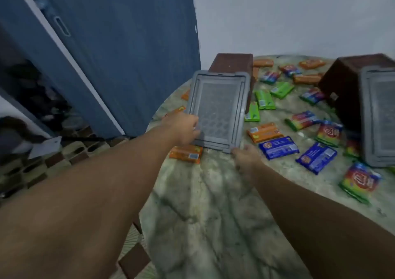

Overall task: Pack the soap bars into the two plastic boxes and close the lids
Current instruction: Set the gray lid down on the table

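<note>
1. Your left hand (184, 129) grips the grey lid (218, 110) at its left edge; your right hand (245, 157) pinches its near corner.
2. Bare marble table (213, 214) lies nearest you.
3. Wrapped soap bars (277, 147) lie scattered to the right, around two brown boxes (233, 63).

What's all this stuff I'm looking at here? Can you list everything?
Left box: one, brown, grey lid, back of table.
Right box: one, brown, grey lid, table's right edge.
Soap bars: many, scattered; orange, green, blue, rainbow.
Table: one, round, marbled green-grey.
Door: one, blue, left.
Wall: pale grey, behind.
Floor: patterned tiles, lower left.
Left hand: fingers gripping the left lid's left edge.
Right hand: holding that lid's near corner.
</note>
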